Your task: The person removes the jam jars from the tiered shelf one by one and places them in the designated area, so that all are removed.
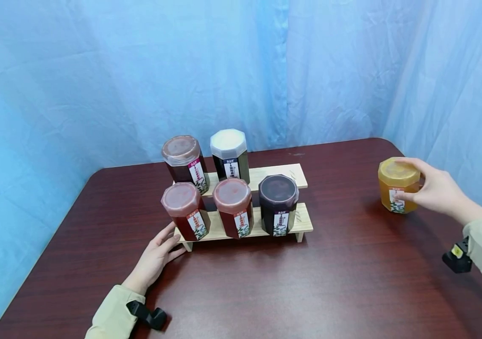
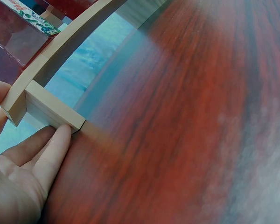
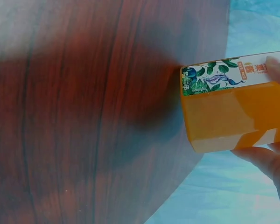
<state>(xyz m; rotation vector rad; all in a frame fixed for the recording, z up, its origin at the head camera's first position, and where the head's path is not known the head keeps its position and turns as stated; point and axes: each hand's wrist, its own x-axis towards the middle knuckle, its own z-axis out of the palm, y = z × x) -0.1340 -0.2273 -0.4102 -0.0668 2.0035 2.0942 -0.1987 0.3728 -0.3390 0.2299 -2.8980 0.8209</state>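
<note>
At the right of the head view, my right hand (image 1: 440, 190) grips a jar of amber-yellow contents (image 1: 398, 186) with a yellow lid, thumb and fingers on its sides. The right wrist view shows the same jar (image 3: 233, 114) near the table's edge; whether its base touches the wood I cannot tell. My left hand (image 1: 156, 256) holds the left end of a two-step wooden display rack (image 1: 306, 221). In the left wrist view, its fingers (image 2: 53, 154) lie against the rack's leg (image 2: 53, 107), and another digit touches the shelf's end.
On the lower step stand two red jars (image 1: 185, 214) (image 1: 234, 209) and a dark purple jar (image 1: 279, 207). Behind them, the upper step carries a dark red jar (image 1: 185, 162) and a white-lidded dark jar (image 1: 230, 155). Blue curtains (image 1: 224, 61) hang behind the brown table (image 1: 266, 292).
</note>
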